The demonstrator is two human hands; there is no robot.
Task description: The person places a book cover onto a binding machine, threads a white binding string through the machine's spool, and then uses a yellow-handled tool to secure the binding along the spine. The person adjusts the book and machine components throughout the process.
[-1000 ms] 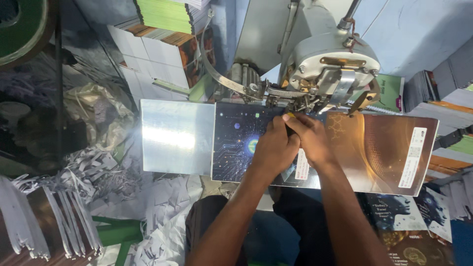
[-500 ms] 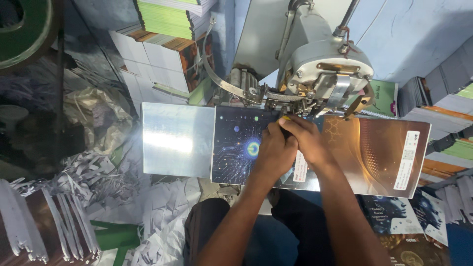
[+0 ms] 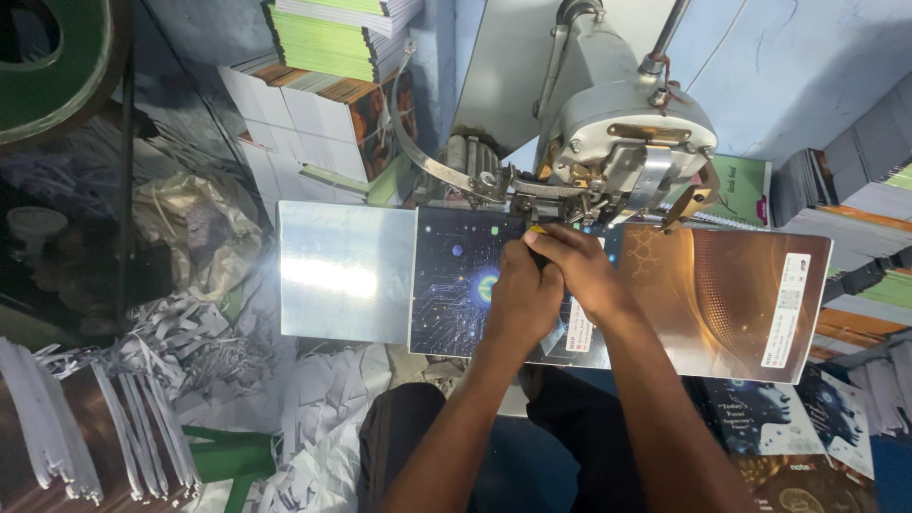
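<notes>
Metal table (image 3: 347, 271) unmoved, both hands still pressing booklet cover (image 3: 731, 294)

Blue painted wall (image 3: 798, 76) at the far side; paper trimmings (image 3: 285, 399) litter the floor (near left), stacked booklets (image 3: 332, 38) beyond.

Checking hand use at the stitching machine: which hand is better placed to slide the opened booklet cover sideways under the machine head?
Probably the left hand: it lies flat on the dark cover, clear of the machine head. The right hand has its fingers bunched at the fold beside the head, steadying it.
</notes>
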